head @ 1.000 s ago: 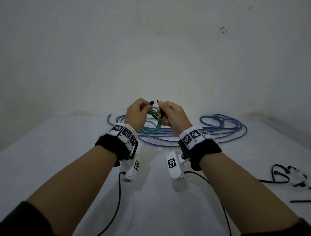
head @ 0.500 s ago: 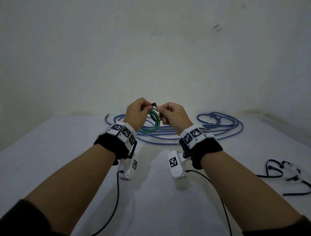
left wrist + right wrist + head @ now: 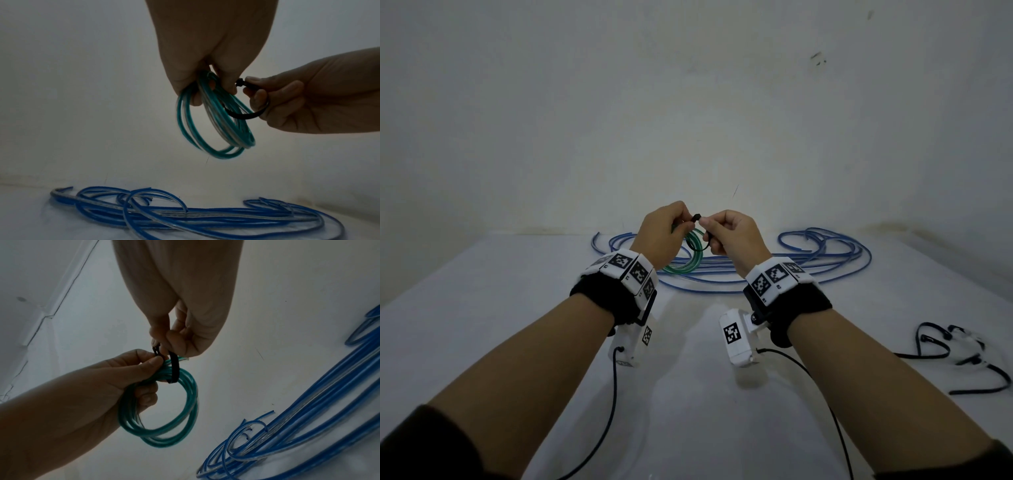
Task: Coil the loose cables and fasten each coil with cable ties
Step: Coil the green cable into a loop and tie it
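Head view: L hand clenched on coiled green plastic cable, R hand pinching black nylon cable tie, whose ends, apart 1 s ago, now meet, so ready for cinching.

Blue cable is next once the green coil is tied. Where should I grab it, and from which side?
Probably at a free end: the blue cable lies loose on the table, with cut ends sticking up on its left side. Come from above on that side and pinch an end, so coiling starts there. Both hands are busy now: the left hand holds the green coil, and the right hand holds the black tie.
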